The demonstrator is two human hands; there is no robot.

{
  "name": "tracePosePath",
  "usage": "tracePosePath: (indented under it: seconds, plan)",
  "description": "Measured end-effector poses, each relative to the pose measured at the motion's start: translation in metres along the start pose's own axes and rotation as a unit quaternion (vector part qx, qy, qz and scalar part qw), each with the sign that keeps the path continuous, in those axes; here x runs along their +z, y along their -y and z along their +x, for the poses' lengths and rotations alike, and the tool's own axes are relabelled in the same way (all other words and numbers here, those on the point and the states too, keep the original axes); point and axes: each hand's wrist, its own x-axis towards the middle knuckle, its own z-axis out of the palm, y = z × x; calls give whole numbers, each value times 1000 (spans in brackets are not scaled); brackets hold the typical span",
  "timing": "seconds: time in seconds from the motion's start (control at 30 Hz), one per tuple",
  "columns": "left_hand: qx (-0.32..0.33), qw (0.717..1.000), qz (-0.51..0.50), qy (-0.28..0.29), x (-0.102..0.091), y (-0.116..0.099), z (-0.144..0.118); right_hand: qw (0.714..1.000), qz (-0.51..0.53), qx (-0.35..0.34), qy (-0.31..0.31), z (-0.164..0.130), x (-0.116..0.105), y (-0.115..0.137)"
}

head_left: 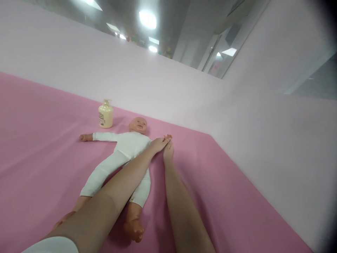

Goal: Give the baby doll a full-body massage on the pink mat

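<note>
A baby doll [133, 144] with a white cloth body lies on its back on the pink mat [195, 154]. Its head points to the wall, and one arm stretches out to the left. My left hand [158, 144] reaches across the doll's body and is closed around the doll's other arm near the wrist. Close beside it, my right hand [169, 151] is closed at the same small hand from below and to the right. The doll's fingers [168, 136] stick out above my hands. My left forearm hides part of the doll's legs.
A pale yellow pump bottle [106, 115] stands on the mat left of the doll's head. Behind the mat rises a pale wall [168, 95], which turns a corner at the right. Above it, a mirror or window [173, 24] shows bright ceiling lights.
</note>
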Motion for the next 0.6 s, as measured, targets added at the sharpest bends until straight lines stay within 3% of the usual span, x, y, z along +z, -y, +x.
tracePosePath:
  seconds: [0.27, 0.6]
  plan:
    - [24, 998, -49, -37, 4, 2, 4, 1000, 24, 9, -15, -2, -2, -1]
    - [29, 991, -105, -83, 6, 3, 7, 998, 45, -41, -30, -1, -3, -1]
